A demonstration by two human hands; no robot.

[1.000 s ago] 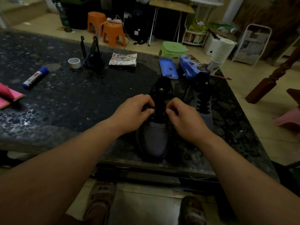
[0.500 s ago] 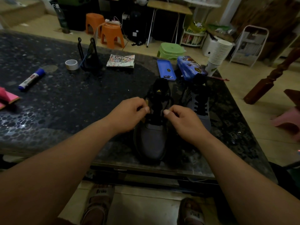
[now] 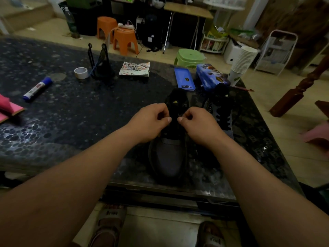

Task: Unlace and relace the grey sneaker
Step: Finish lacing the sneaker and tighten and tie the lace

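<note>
Your left hand point(image 3: 151, 122) is curled up with the thumb pressed to the forefinger, a tight little pinch right over the left side of the grey sneaker point(image 3: 169, 157). I'm pretty sure it's the lace you're pinching, but that's black on a black tongue in dim light, so I can't actually make it out. The shoe sits near the front edge of the dark speckled table point(image 3: 71, 113), toe towards you, which I'd guess is so the lacing faces up under your fingers. Your right hand point(image 3: 197, 123) mirrors the left on the other side, same clenched pinch, thumbs nearly meeting over the middle. Makes sense, since one hand per side keeps the pull even. The second sneaker point(image 3: 220, 111) is parked just beside it on the right, out of the way. Looks-wise, it has a smooth grey toe and a black tongue with a small yellow logo point(image 3: 175, 102), and the heel end is lost in shadow.
</note>
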